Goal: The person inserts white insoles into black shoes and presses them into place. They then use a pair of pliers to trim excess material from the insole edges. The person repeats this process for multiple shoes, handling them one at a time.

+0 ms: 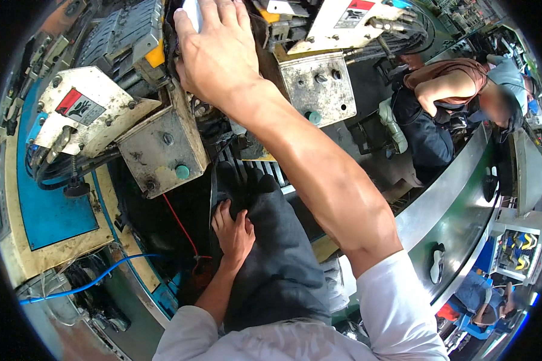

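Reaching between two grimy control boxes (153,150), right hand (215,54) half-open over a white piece (192,13) at the top edge, partly hiding it, hold unclear, left hand (235,236) loosely curled, empty, on dark trousers (280,246), shoe (437,263) on metal-edged bench (417,219) rightward, co-worker (448,90) beyond.

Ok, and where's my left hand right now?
In the head view, your left hand lies on your dark trousers, left of centre, below your right hand.

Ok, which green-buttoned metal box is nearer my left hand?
The left metal box, its green button up-left of your left hand; the right metal box, across your right forearm, is farther.
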